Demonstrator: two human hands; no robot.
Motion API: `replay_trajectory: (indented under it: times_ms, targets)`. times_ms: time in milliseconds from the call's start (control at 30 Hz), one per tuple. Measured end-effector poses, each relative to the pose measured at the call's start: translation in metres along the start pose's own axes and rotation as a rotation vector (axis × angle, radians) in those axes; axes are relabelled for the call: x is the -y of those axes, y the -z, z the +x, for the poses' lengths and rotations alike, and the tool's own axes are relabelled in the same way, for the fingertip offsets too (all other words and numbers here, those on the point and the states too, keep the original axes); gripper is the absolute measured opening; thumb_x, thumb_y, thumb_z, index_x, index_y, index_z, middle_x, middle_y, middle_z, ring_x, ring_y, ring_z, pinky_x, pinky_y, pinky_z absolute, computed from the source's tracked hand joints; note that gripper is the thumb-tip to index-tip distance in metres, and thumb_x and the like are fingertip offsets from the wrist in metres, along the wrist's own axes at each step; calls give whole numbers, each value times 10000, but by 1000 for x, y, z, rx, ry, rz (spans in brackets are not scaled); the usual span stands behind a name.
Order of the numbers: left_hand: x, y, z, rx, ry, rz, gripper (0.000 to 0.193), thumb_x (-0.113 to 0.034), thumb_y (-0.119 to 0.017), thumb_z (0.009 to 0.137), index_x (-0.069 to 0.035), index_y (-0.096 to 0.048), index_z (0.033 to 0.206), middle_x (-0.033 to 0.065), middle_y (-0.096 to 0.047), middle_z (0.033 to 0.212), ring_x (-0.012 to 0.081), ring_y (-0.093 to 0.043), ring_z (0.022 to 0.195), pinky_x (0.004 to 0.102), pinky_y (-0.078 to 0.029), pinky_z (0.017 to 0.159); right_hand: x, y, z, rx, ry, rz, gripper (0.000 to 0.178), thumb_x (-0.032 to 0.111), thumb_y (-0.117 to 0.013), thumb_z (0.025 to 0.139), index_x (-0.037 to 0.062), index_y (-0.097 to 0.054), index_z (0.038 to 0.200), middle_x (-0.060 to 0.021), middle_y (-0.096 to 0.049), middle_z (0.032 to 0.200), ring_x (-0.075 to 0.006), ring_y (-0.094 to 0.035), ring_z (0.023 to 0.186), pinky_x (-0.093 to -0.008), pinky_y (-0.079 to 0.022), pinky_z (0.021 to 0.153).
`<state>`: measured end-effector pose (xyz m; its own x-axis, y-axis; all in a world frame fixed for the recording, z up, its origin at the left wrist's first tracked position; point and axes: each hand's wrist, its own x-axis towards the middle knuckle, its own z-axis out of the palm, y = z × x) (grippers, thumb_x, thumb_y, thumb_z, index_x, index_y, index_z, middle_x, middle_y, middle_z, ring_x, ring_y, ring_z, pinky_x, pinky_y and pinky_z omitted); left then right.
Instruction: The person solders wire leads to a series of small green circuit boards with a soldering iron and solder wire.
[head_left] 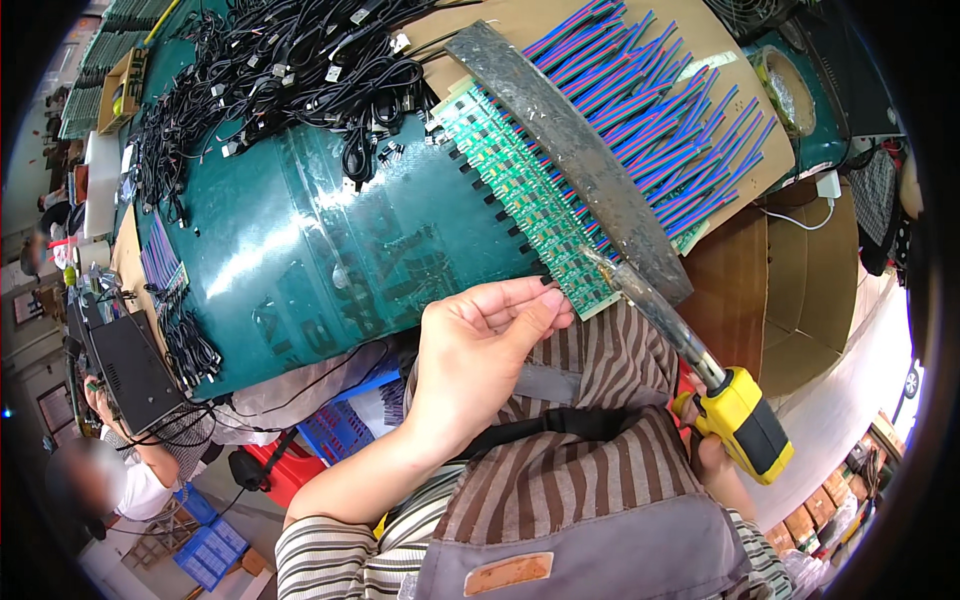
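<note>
- Item: row of small green circuit boards (525, 190), laid edge to edge on the teal tabletop (300, 250), red and blue wires (660, 110) fanning off their far side under a long grey metal bar (565, 150).
- My left hand (480, 360): fingers together, tips resting at the near end of the board row, steadying it.
- My right hand (712, 462): mostly hidden; fingers wrapped on the yellow-handled soldering iron (740, 420), its tip at the last board by the bar's near end.
- Handling note, my judgement: keep the row pressed flat, touch only one joint at a time, fingertips clear of the hot tip.
- Nearby: tangle of black cables (280, 80) at the far side.
</note>
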<state>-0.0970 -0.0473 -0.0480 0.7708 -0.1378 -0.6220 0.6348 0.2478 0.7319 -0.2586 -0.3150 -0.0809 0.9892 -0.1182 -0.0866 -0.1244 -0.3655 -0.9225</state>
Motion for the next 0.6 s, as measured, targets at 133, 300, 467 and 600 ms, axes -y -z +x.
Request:
replay_trajectory:
  times_ms: [133, 300, 467, 600]
  targets:
    - [1, -3, -2, -7, -1, 74, 231, -127, -709, 919, 65, -673, 1043, 134, -730, 941, 170, -702, 830, 276, -549, 768, -10, 2, 0, -1, 46, 31, 461, 428, -647, 799, -13, -634, 932, -194, -682, 926, -343, -680, 833, -399, -552, 765]
    - [2, -7, -1, -28, -21, 124, 227, -144, -706, 924, 64, -669, 1007, 128, -727, 917, 165, -700, 821, 270, -542, 767, 27, -3, 24, -11, 36, 11, 366, 340, -654, 792, -12, -627, 888, -171, -682, 864, -322, -683, 780, -376, -557, 731]
    - [2, -9, -1, -65, -52, 178, 182, -110, -670, 940, 64, -659, 993, 121, -721, 891, 159, -695, 807, 265, -540, 761, 27, -2, 20, 39, 115, -104, 676, 656, -613, 835, -16, -618, 915, -109, -612, 874, -188, -607, 733, -308, -482, 668]
    - [6, -11, -1, -81, -72, 157, 164, -100, -662, 940, 60, -657, 978, 121, -719, 886, 156, -694, 799, 264, -541, 754, 26, -4, 23, 22, 134, -104, 597, 613, -597, 866, 17, -633, 865, -108, -613, 868, -211, -594, 747, -323, -472, 677]
